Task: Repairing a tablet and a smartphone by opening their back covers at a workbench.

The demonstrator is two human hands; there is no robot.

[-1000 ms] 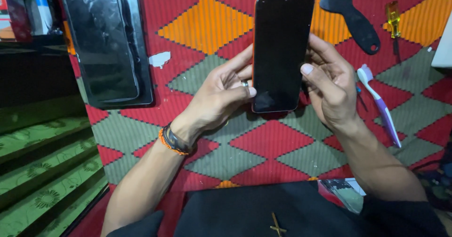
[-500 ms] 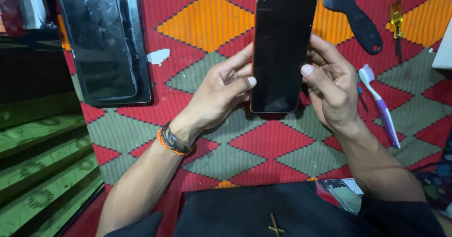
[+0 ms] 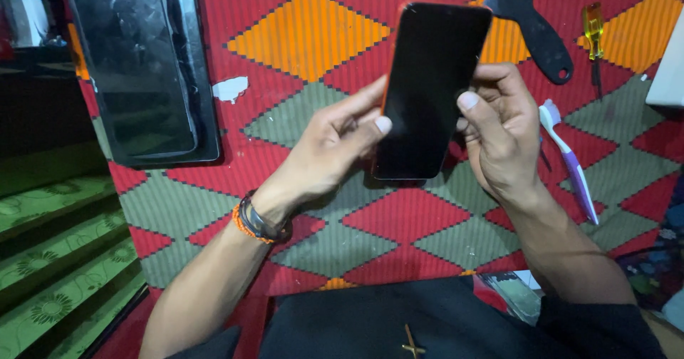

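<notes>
Both hands hold a smartphone (image 3: 431,88) with a dark screen and an orange-red edge, raised above a red, orange and grey patterned mat (image 3: 399,223). My left hand (image 3: 335,145) grips its left edge, thumb on the glass, with orange and black bands on the wrist. My right hand (image 3: 499,127) holds the right edge, thumb resting on the screen. The phone is tilted a little to the right.
A black glass panel on a dark pad (image 3: 139,67) lies at the upper left of the mat. A black plastic scraper (image 3: 531,24), a yellow-handled screwdriver (image 3: 593,34) and a purple-and-white toothbrush (image 3: 570,159) lie to the right. Green patterned steps (image 3: 57,259) drop away at left.
The phone has tilted slightly clockwise and my left thumb has slid further onto the screen. The view has moved closer; both hands keep their hold.
</notes>
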